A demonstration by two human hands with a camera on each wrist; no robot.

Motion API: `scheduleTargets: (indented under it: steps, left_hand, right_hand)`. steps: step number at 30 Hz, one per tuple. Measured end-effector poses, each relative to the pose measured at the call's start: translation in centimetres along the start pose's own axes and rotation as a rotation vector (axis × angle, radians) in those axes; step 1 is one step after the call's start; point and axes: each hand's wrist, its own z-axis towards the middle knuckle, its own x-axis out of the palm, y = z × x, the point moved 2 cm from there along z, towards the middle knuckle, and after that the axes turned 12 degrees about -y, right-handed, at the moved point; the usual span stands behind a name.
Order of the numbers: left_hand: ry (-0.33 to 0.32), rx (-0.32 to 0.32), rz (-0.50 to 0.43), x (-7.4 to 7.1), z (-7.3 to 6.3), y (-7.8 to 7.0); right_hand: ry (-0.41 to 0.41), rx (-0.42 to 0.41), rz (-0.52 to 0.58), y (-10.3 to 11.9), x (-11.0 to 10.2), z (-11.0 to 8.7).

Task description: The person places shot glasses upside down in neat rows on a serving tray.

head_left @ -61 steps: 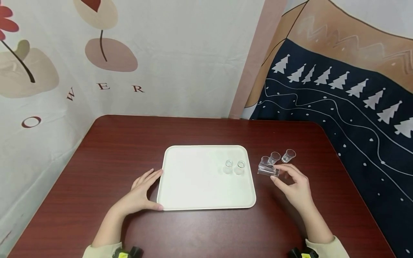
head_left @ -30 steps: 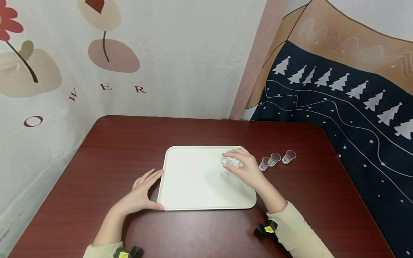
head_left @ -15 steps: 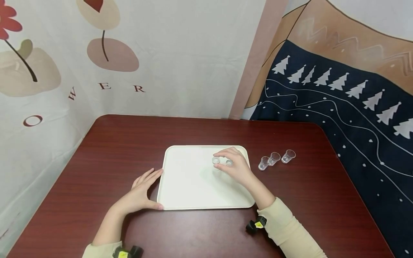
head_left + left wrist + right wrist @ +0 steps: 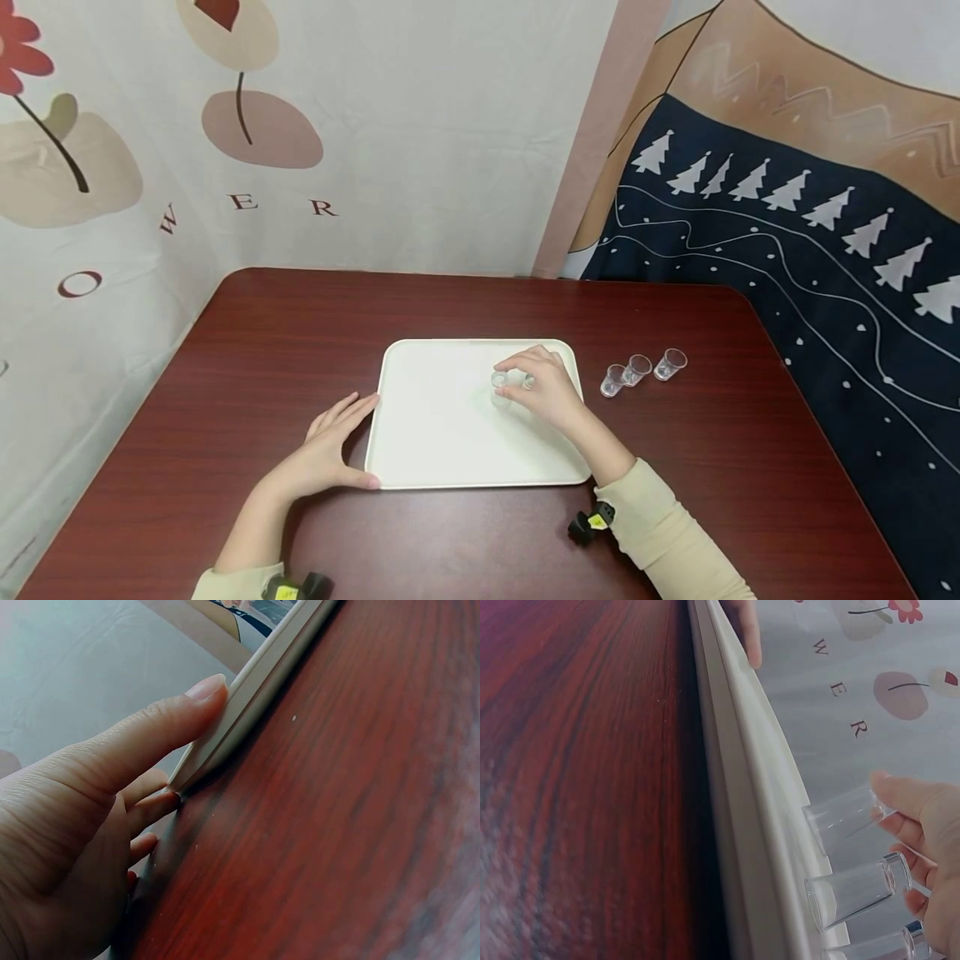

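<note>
The left hand (image 4: pixel 326 450), fingers spread, touches the left edge of the tray (image 4: pixel 438 429); across its broad surface, fingers of the right hand (image 4: pixel 549 393) pinch a glass (image 4: pixel 498 380).

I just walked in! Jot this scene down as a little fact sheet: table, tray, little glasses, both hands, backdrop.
Table: dark reddish-brown, wood-grained
Tray: white, rounded corners, lying on the table
Left hand: touches the tray's left edge, thumb at its near corner
Right hand: holds a clear shot glass upside down over the tray; whether it touches down is unclear
Also on tray: two shot glasses, upside down
Right of tray: three upright shot glasses
Backdrop: pale hanging with flower and lettering; navy hanging with white trees
</note>
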Motion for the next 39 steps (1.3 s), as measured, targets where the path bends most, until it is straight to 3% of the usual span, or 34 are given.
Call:
scheduleTargets:
  steps: [13, 24, 31, 39]
  left_hand:
    - [0.002, -0.005, -0.003, 0.0, 0.0, -0.3]
    - [-0.001, 0.012, -0.001, 0.1, 0.0, -0.1]
    - [-0.005, 0.008, -0.007, 0.2, 0.0, 0.1]
    - [-0.003, 0.003, -0.007, 0.3, 0.0, 0.2]
  right_hand:
    - [0.086, 0.068, -0.119, 0.1, 0.1, 0.1]
    - [0.097, 0.039, -0.157, 0.3, -0.2, 0.1]
    - [-0.016, -0.031, -0.071, 1.1, -2.7, -0.1]
    - [-0.241, -0.040, -0.005, -0.1, -8.3, -1.5]
